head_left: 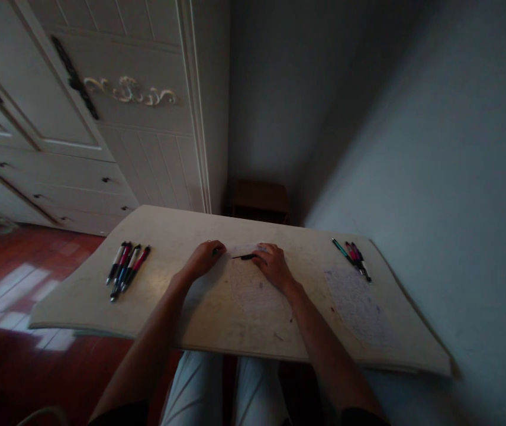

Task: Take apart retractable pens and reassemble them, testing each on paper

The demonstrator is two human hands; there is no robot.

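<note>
Over the middle of the table, my right hand [273, 263] pinches a short black pen piece [248, 257], from which a thin, refill-like rod sticks out to the left. My left hand [205, 259] is closed to the left of it, with a small dark bit showing at its fingertips; I cannot make out what that is. Between and under the hands lies a sheet of paper [253, 290] with faint writing. The two hands are apart.
Several pens [128, 266] lie in a group on the left of the white table [159, 319]. More pens [354, 254] lie at the right, above a written sheet [359, 305]. A white cabinet [146, 154] stands behind; a wall [457, 207] borders the right side.
</note>
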